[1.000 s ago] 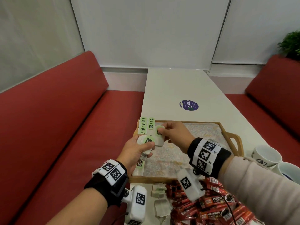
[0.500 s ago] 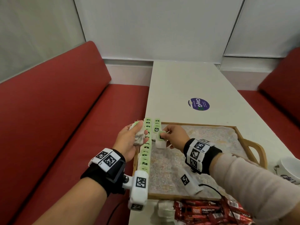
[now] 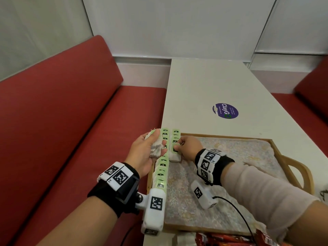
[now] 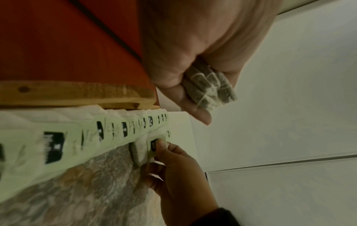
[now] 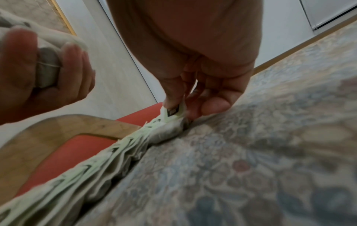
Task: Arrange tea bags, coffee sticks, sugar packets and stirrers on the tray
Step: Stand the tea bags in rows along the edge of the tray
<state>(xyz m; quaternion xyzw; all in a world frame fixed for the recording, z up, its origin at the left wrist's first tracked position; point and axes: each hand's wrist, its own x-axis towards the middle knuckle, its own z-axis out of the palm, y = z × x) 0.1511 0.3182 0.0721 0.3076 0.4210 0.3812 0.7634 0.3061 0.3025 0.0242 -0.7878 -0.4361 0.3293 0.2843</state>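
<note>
Presently, tea bags [image 3: 163, 167] line the tray's [image 3: 225, 136] left edge; right hand [image 3: 188, 146] pinches one into a second row, left hand [image 3: 144, 151] grips spares [image 4: 210, 90]; coffee sticks [image 3: 221, 239] lie untrayed at the table's near edge.

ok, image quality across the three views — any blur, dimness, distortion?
Head: sharp, evenly lit, wide-angle bending of the table edges. Left wrist: dim, greenish; near tea bag row smeared. Right wrist: fingers fairly sharp; tray liner soft up close.
</note>
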